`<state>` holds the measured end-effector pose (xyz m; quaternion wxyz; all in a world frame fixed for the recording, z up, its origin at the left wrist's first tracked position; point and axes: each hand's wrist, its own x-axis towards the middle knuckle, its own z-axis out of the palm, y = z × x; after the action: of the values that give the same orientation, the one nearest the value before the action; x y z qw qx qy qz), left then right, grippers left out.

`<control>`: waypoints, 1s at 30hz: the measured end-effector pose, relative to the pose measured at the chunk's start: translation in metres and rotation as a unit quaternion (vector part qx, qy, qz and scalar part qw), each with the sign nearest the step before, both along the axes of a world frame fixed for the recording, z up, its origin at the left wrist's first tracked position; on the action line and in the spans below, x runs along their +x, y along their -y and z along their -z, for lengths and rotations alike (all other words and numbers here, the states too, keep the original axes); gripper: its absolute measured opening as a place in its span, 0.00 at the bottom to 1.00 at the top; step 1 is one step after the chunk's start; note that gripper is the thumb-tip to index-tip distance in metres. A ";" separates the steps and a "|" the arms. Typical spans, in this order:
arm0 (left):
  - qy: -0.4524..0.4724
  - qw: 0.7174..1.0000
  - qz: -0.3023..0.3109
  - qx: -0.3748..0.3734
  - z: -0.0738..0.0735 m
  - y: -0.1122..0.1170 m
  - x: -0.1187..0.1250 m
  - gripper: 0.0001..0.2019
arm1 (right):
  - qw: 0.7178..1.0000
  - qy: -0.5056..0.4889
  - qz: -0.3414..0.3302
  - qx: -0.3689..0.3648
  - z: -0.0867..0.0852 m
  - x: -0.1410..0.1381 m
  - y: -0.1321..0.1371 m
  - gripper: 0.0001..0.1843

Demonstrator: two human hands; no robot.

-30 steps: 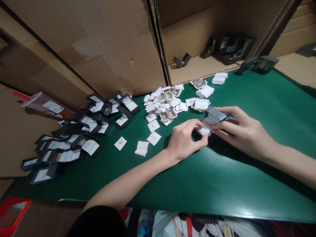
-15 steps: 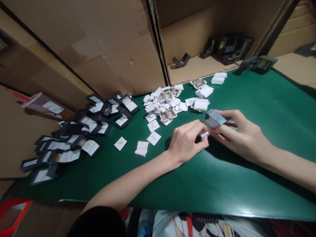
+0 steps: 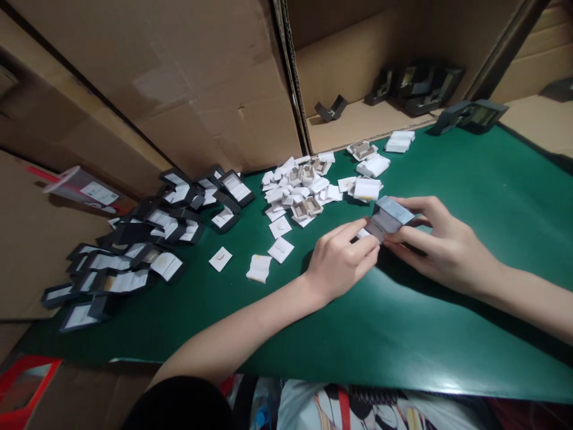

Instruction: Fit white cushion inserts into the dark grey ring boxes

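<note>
A small hinged jewellery box (image 3: 390, 216) with a dark blue-grey lid is held between both hands above the green table. My right hand (image 3: 443, 248) grips it from the right, fingers and thumb round the lid side. My left hand (image 3: 342, 257) closes on its left part, where a bit of white shows between the fingers; I cannot tell if that is an insert or the box's lining. Beyond the hands lies a heap of white card inserts (image 3: 308, 185). Left of my left hand are loose white pieces, among them a flat square pad (image 3: 220, 258).
Many dark open boxes with white inside (image 3: 165, 224) pile up at the left, beside a cup with a red straw (image 3: 85, 188). Cardboard walls (image 3: 215, 77) bound the back. More dark boxes (image 3: 331, 109) stand on a cardboard ledge and at the table's far right edge.
The box has tilted slightly, showing more of its inner face. My left fingers have moved and closed further against its left part. The view has shifted slightly.
</note>
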<state>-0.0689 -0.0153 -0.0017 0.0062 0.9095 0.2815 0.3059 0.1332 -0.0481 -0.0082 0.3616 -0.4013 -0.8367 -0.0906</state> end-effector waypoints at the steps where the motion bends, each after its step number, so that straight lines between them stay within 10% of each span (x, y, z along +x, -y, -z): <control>1: -0.007 1.000 0.003 0.011 0.001 -0.001 -0.001 0.12 | 1.000 -0.003 -0.004 -0.001 0.000 0.000 0.000 0.03; 30: -0.107 0.987 0.025 0.118 0.000 -0.003 -0.002 0.13 | 0.998 -0.023 -0.009 -0.060 0.003 0.007 -0.005 0.10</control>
<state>-0.0709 -0.0126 -0.0017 -0.1237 0.9381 0.2198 0.2374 0.1406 -0.0434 -0.0114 0.3570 -0.4169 -0.8355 -0.0274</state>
